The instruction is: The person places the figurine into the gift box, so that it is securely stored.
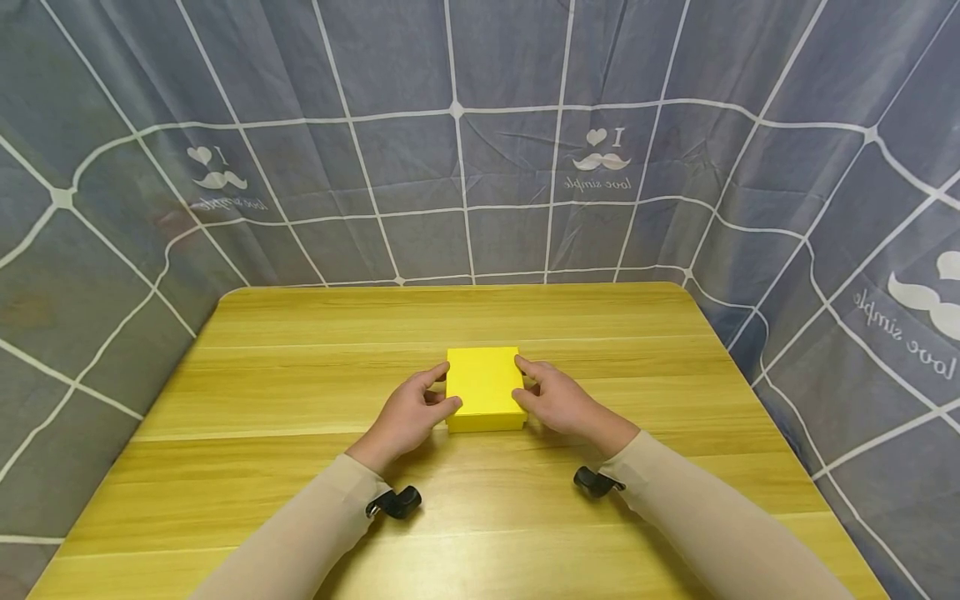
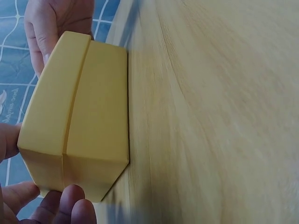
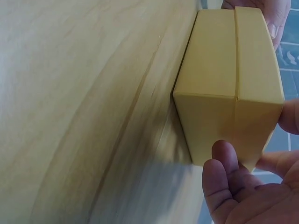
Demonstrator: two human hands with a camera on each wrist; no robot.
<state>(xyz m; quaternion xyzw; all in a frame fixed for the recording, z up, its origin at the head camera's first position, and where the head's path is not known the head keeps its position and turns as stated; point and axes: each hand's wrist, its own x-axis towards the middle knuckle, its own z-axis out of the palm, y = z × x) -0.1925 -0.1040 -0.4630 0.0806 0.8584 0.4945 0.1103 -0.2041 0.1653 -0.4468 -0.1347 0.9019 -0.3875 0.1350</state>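
A square yellow lidded box [image 1: 485, 383] stands on the table in the head view, its lid seated over the base. My left hand [image 1: 408, 414] holds the box's left side, thumb at the near corner and forefinger at the far one. On the opposite side my right hand [image 1: 558, 402] grips it the same way. The left wrist view shows the lid seam running along the box [image 2: 96, 102], with curled fingertips low at its end. In the right wrist view, the thumb and forefinger are at the lid of the box [image 3: 210, 56], and the other fingertips lie near its side wall.
The wood-grain table [image 1: 300, 383] has rounded far corners. A grey-blue curtain [image 1: 510, 158] with white grid lines and moustache prints hangs behind it and along both sides. Small black wrist cameras sit at the left sleeve [image 1: 300, 521] and right sleeve [image 1: 697, 500].
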